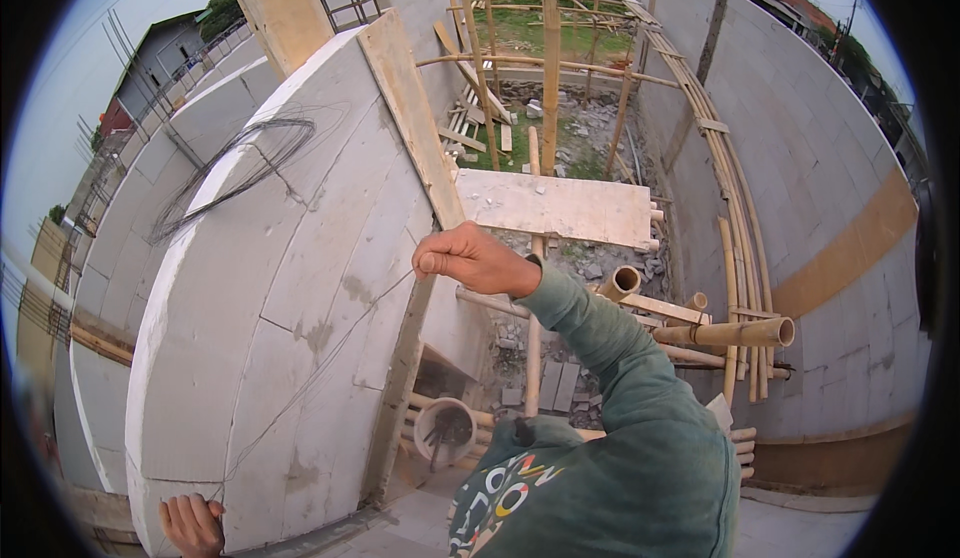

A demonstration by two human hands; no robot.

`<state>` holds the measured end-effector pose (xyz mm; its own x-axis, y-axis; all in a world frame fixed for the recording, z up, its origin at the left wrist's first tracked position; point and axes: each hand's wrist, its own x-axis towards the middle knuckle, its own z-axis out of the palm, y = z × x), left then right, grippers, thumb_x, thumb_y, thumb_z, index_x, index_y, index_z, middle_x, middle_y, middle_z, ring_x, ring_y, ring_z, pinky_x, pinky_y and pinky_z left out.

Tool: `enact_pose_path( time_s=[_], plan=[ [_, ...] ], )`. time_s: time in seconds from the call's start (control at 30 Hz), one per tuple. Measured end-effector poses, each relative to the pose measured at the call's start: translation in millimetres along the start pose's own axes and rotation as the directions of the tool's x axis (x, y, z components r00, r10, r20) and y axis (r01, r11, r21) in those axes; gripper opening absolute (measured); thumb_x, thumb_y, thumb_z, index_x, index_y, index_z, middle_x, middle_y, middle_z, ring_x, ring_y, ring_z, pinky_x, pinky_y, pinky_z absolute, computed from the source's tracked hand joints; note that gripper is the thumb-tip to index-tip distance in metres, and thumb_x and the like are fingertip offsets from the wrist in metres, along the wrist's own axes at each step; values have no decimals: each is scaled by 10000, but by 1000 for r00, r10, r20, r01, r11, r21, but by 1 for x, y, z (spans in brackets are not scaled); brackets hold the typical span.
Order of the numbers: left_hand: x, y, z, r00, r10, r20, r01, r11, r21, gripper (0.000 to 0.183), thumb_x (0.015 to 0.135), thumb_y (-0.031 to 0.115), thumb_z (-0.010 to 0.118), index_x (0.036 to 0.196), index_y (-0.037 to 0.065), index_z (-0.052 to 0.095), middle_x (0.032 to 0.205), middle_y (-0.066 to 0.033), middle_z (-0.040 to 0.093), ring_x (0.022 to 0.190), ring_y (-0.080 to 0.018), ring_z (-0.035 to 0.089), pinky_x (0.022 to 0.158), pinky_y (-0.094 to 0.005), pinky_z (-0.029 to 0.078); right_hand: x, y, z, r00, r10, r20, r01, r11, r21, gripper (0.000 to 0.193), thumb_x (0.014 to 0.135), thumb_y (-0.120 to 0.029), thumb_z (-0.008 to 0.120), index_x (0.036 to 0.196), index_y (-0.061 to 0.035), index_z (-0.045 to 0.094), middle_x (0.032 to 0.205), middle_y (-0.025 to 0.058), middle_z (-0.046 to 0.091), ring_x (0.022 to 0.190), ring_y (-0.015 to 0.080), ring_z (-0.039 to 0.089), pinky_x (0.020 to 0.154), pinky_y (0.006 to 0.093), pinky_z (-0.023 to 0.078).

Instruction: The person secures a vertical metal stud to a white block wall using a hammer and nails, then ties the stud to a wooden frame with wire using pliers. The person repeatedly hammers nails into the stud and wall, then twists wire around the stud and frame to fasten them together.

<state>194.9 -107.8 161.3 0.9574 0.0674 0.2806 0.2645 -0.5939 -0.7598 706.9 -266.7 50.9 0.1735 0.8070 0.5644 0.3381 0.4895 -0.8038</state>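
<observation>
A thin wire (330,333) was pinched in the closed fingers of the right hand (475,258), held out beside the block wall (290,288) so that it stayed taut. It ran down across the wall toward the left hand (192,524), whose fingers seemed curled at the wall's lower edge, perhaps on the wire's other end. A wire coil (235,168) lay on the wall's top.

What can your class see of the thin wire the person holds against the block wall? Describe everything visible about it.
The wire is thin, dark and looks like metal. The right hand pinches its upper end, and it runs in a slack curve down across the pale block wall toward the left hand at the wall's lower edge. Whether that hand grips it cannot be told. A loose coil of wire lies on top of the wall.
</observation>
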Motion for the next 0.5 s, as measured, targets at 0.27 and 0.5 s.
enact_pose_path(
  time_s=[0.27, 0.5],
  plan=[
    [26, -2, -28, 996, -22, 86, 25, 999, -31, 81, 824, 13, 563, 864, -36, 513, 699, -115, 422, 618, -286, 442, 594, -412, 350, 15, 36, -9, 881, -180, -438, -103, 830, -549, 115, 909, -195, 606, 871, -94, 647, 682, 102, 620, 613, 298, 612, 567, 378, 479],
    [34, -24, -18, 975, -106, 198, 114, 993, -29, 214, 785, -11, 582, 994, -37, 543, 806, -128, 517, 722, -289, 521, 625, -407, 401, 26, 66, -19, 855, -436, -283, 31, 587, -809, 61, 815, -131, 655, 867, -154, 632, 697, 40, 584, 621, 250, 608, 544, 364, 480]
  ],
)
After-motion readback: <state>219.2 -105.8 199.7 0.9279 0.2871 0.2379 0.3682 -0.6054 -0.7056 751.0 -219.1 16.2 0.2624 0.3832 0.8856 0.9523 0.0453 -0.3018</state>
